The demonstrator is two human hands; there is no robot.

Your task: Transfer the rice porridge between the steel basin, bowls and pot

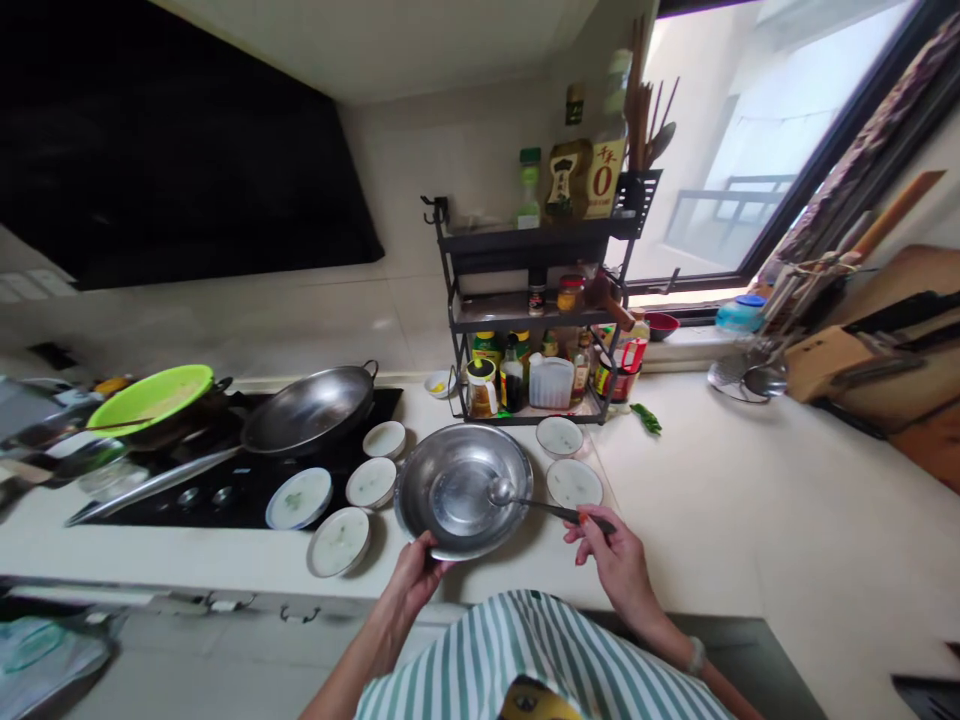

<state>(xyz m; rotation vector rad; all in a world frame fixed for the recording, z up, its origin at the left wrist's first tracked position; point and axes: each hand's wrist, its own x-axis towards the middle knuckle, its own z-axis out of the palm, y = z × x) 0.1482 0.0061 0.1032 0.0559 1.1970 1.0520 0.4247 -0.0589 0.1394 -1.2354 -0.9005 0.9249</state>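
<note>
A wide metal basin (420,495) sits on the counter in front of me, with a little liquid or shine at its bottom. My left hand (418,575) grips its near rim, thumb over the edge. My right hand (609,550) is closed on the dark handle of a metal ladle (541,506), whose bowl lies inside the basin toward its right side. Small bowls of pale liquid with green bits flank the basin: one bowl (574,484) is near my right hand, and another bowl (339,542) stands left of my left hand.
A wok (309,408) and a green colander (154,405) stand on the black stove (247,510) at left. Behind the basin rises a black spice rack (529,322) with bottles and jars. A green leaf (646,419), a skimmer (726,378) and a knife block (829,350) are at right.
</note>
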